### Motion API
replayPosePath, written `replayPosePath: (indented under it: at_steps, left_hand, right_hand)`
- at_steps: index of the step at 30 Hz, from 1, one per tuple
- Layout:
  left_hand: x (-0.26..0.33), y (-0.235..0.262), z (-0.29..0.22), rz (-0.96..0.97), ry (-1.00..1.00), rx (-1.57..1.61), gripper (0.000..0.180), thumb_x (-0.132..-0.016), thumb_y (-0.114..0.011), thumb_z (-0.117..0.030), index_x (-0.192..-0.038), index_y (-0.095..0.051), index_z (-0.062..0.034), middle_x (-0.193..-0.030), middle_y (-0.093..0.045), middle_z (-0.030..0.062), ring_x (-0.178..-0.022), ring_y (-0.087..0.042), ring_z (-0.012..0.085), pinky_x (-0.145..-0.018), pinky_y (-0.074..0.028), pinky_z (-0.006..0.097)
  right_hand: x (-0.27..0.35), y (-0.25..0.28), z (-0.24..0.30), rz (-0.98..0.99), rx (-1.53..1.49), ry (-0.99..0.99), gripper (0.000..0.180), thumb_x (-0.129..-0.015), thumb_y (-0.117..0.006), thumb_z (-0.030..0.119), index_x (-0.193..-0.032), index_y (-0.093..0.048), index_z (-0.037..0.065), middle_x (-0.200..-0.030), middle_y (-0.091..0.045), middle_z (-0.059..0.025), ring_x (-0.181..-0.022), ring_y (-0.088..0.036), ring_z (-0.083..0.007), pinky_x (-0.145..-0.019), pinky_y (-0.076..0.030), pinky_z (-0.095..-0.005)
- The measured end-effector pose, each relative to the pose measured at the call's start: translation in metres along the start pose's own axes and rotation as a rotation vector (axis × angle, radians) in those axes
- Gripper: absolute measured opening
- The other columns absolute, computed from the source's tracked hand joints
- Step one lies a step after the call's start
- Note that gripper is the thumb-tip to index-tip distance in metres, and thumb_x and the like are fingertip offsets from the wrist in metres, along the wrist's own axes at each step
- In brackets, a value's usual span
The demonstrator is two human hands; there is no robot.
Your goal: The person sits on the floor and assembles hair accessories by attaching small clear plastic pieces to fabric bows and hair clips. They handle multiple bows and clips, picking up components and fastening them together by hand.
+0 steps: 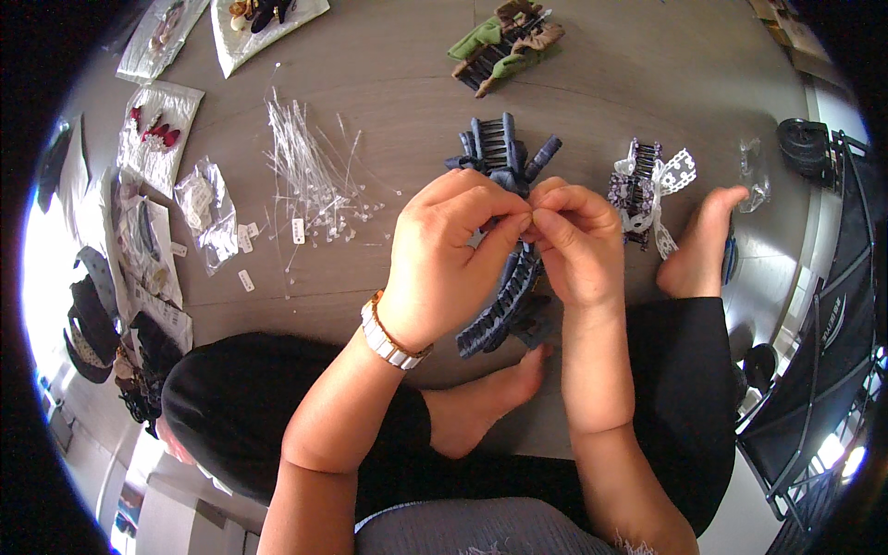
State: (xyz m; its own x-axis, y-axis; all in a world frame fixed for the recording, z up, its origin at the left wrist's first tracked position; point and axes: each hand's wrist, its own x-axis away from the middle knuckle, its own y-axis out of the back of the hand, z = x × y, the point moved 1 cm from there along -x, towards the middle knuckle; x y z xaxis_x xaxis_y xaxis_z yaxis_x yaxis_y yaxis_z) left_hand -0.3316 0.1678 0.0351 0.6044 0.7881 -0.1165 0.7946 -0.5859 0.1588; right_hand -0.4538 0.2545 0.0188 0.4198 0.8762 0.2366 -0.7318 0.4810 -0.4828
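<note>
Hair clips (507, 48), plastic tags (310, 176) on floor (388, 65)

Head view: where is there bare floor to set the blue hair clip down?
Bare floor lies between the clear plastic pins and the green-and-brown clips, and right of those clips above the black-and-white lace clip. The left edge is crowded with plastic bags. Both the left hand and right hand hold the blue hair clip.

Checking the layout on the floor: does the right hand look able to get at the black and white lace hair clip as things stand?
Probably yes, once freed. The black and white lace hair clip lies on bare floor just beside the right hand, nothing between them, though both hands now pinch the dark blue hair clip.
</note>
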Motion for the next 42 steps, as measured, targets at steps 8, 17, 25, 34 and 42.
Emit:
replayPosePath:
  at_steps: [8,17,25,34,42]
  left_hand:
    - [0.004,-0.001,0.001,0.006,-0.038,-0.05,0.004,-0.072,-0.064,-0.001,-0.077,-0.063,-0.001,-0.071,-0.06,0.0091,-0.062,-0.059,0.0264,-0.056,-0.048,0.033]
    - [0.003,-0.005,-0.004,-0.016,0.044,0.042,0.007,-0.073,-0.062,0.002,-0.079,-0.064,-0.0003,-0.075,-0.063,0.0106,-0.068,-0.062,0.0259,-0.062,-0.05,0.032]
    - [0.004,-0.001,-0.003,-0.026,0.082,-0.032,0.008,-0.072,-0.062,0.002,-0.079,-0.064,-0.0006,-0.074,-0.061,0.0114,-0.067,-0.061,0.0275,-0.061,-0.049,0.033]
    - [0.003,-0.002,-0.005,-0.032,0.038,-0.055,0.009,-0.074,-0.06,0.003,-0.081,-0.064,0.0007,-0.074,-0.06,0.0131,-0.068,-0.06,0.0278,-0.061,-0.048,0.032]
    - [-0.002,0.018,0.006,-0.169,0.317,0.31,0.023,-0.083,-0.046,0.008,-0.101,-0.061,0.0038,-0.094,-0.064,0.0079,-0.076,-0.057,0.0096,-0.064,-0.044,0.021]
  right_hand:
    - [-0.001,0.002,0.012,0.029,0.18,-0.041,0.005,-0.077,-0.065,-0.005,-0.082,-0.065,-0.003,-0.084,-0.061,-0.0066,-0.073,-0.057,-0.0112,-0.064,-0.047,-0.0223]
    - [0.002,0.003,0.011,0.024,0.169,0.035,0.008,-0.078,-0.064,-0.007,-0.085,-0.064,-0.003,-0.087,-0.061,-0.0066,-0.077,-0.059,-0.0125,-0.07,-0.049,-0.0227]
    - [0.003,0.0,0.008,0.017,0.58,0.222,0.011,-0.076,-0.066,-0.008,-0.084,-0.064,-0.001,-0.087,-0.059,-0.0047,-0.076,-0.055,-0.0083,-0.064,-0.043,-0.0185]
    - [0.006,0.003,0.003,-0.047,0.448,0.245,0.018,-0.075,-0.066,-0.008,-0.091,-0.063,0.0,-0.088,-0.058,-0.0032,-0.077,-0.054,-0.0079,-0.066,-0.043,-0.0183]
    - [0.0,-0.015,0.012,-0.066,1.374,0.293,0.06,-0.06,-0.078,0.009,-0.115,-0.055,0.007,-0.101,-0.055,-0.0072,-0.092,-0.057,-0.0208,-0.077,-0.047,-0.0319]
